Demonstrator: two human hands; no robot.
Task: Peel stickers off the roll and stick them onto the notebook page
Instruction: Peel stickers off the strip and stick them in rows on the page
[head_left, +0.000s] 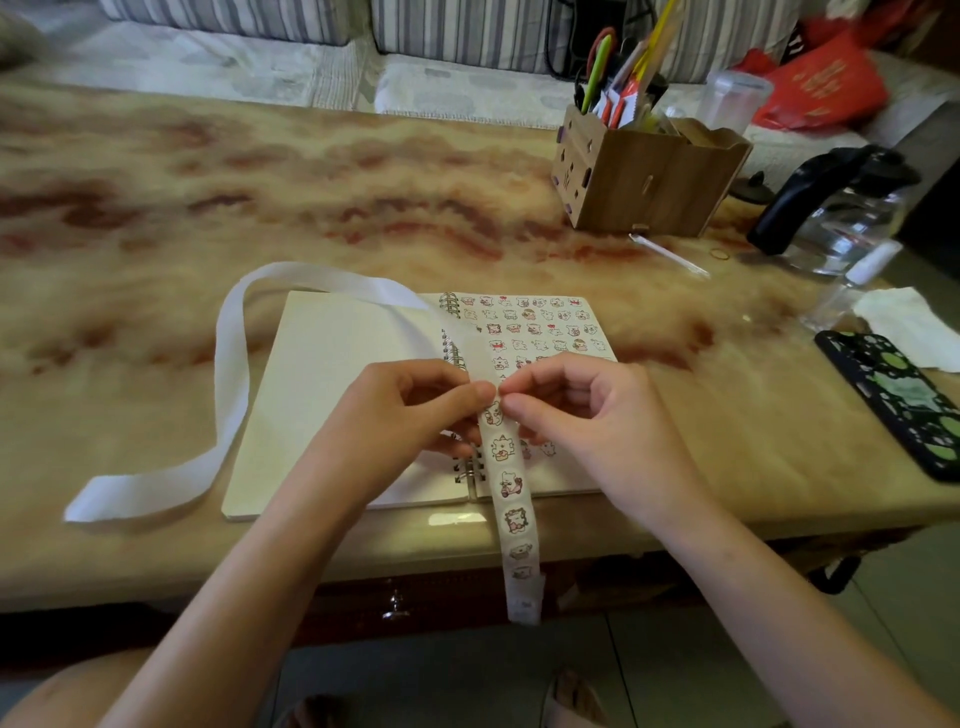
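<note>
- Two hands meet at the lower centre of the frame, where we hold the sticker strip (511, 499). Its near end hangs past the table edge, with printed cartoon stickers along it.
- Our left hand (415, 410) has curled fingers, and its thumb and forefinger pinch the strip's left edge.
- Our right hand (587, 410) pinches the same spot from the right with thumb and forefinger, the other fingers curled in. We cannot tell whether a sticker is lifted between the fingertips.
- Under the hands lies the open spiral notebook (332, 364). Its left page is bare, and its right page (540, 325) carries rows of small stickers.
- From the pinch, the empty backing tape (234, 353) runs up across the notebook, loops left and ends on the marbled table (260, 182) at lower left.
- At the right edge lies a phone (904, 400) in a dark patterned case, with a white tissue (904, 322) just beyond it and a small clear bottle (852, 291) beside that.
- Farther right stands a glass kettle (841, 218) with a black handle.
- At upper right a wooden pen holder (644, 176) holds scissors and pens.
- Striped sofa cushions (441, 26) line the top of the frame.
</note>
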